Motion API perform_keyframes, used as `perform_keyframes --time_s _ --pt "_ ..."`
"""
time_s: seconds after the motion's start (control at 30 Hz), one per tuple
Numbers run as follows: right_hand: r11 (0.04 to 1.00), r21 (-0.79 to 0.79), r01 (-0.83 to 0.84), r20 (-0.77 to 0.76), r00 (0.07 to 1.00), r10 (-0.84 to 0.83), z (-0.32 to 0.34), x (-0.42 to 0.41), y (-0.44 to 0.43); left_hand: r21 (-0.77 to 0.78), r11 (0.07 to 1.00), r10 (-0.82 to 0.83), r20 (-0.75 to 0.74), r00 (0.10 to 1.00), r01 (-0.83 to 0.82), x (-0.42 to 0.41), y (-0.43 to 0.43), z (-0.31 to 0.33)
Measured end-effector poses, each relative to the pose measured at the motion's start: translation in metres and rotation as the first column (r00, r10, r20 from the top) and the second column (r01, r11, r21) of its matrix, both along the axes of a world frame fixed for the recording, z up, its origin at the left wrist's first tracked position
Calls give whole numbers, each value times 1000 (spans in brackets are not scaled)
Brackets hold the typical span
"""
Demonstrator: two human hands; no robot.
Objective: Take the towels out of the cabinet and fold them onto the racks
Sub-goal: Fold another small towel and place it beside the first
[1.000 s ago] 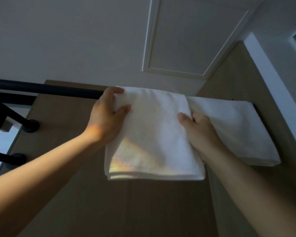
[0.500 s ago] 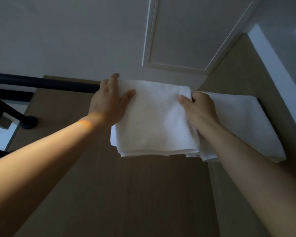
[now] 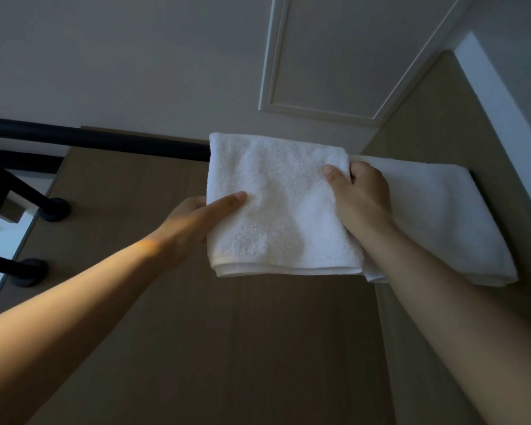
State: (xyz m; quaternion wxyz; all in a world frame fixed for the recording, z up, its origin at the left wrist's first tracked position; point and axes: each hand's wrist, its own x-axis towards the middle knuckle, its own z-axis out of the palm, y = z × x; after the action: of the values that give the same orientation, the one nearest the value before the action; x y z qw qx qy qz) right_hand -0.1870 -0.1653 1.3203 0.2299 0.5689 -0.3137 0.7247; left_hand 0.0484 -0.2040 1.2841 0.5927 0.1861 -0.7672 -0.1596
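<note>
Both bare arms reach up and forward from the lower corners of the view toward a folded white towel (image 3: 276,216) that hangs over a black rail (image 3: 111,142), with its folded top edge on the rail and its stacked hems hanging level below. The left hand (image 3: 193,222) comes in from the lower left with the forearm sloping upward. Its thumb lies flat across the front face near the towel's left edge and its fingers go behind the cloth, out of sight, so it pinches that edge about halfway down. The right hand (image 3: 362,197) rises from the lower right with the wrist nearly straight. Its thumb presses on the front face near the towel's upper right corner and its fingers curl round the right edge, gripping it close to the rail. The towel sits toward the right part of the rail, and bare rail runs off to the left edge of the view. Just beside it, at the rail's right end, hangs a second towel (image 3: 442,216), also white and folded; its left edge is hidden behind the right hand and wrist, so whether the two towels touch cannot be told. At the left, round wall mounts (image 3: 54,210) fix the dark rack to a wood-toned wall (image 3: 212,348). Overhead is a framed ceiling panel (image 3: 334,56).
</note>
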Motion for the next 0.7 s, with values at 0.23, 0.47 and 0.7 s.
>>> perform_keyframes --time_s 0.23,0.47,0.7 --pt "975 189 -118 -38 991 128 -49 -4 15 -67 998 12 -77 997 -17 3 -3 -13" --pt "966 160 -201 -49 976 212 -74 1 13 -59 998 -7 -54 998 4 5 -7 -32" --pt "989 135 -56 -148 986 76 -89 7 -4 14 997 -67 -153 986 70 -1 -7 -41"
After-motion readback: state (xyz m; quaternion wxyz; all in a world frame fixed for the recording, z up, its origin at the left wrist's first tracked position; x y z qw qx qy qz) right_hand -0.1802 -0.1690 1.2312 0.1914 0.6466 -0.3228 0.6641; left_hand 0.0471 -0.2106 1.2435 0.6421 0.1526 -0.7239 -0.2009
